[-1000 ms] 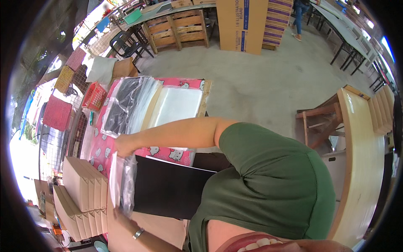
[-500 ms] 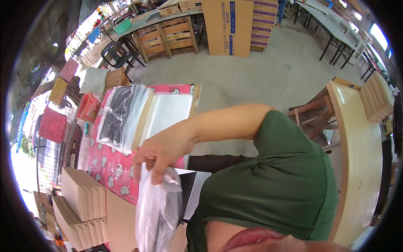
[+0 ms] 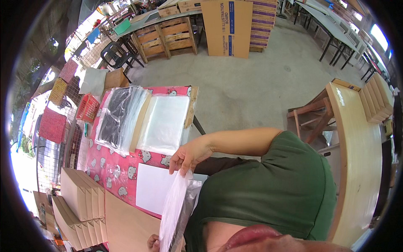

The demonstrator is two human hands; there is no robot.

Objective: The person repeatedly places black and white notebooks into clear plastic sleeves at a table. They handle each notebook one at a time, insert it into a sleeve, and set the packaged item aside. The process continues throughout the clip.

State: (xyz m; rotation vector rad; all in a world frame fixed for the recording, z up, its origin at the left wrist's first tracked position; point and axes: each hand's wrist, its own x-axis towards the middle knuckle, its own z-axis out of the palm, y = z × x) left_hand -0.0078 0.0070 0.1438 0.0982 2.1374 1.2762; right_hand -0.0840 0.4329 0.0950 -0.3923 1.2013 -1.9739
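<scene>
My right hand (image 3: 191,154) reaches in over the table, its fingers closed on the upper edge of a shiny clear plastic sleeve (image 3: 178,197). White and dark areas show in the sleeve, which stands tilted. At the lower edge of the view, my left hand (image 3: 154,242) is partly visible with curled fingers at the sleeve's lower side; its grip is mostly hidden. Beside the sleeve, a white sheet (image 3: 151,187) lies on the pink patterned tablecloth (image 3: 121,168). Farther back are a pile of plastic-sleeved black sheets (image 3: 117,117) and a stack of clear plastic sleeves (image 3: 163,122).
Stacked brown cardboard pieces (image 3: 82,197) and a flat brown board (image 3: 128,220) occupy the near left. A red basket (image 3: 87,107) stands by the wire mesh. To the right is a pale wooden table (image 3: 361,159). Tall cartons (image 3: 226,33) and a black chair (image 3: 119,56) stand farther off.
My right hand has moved right and slightly nearer with the sleeve's edge. More of the white sheet on the table now shows, and my left hand's fingers have come into view.
</scene>
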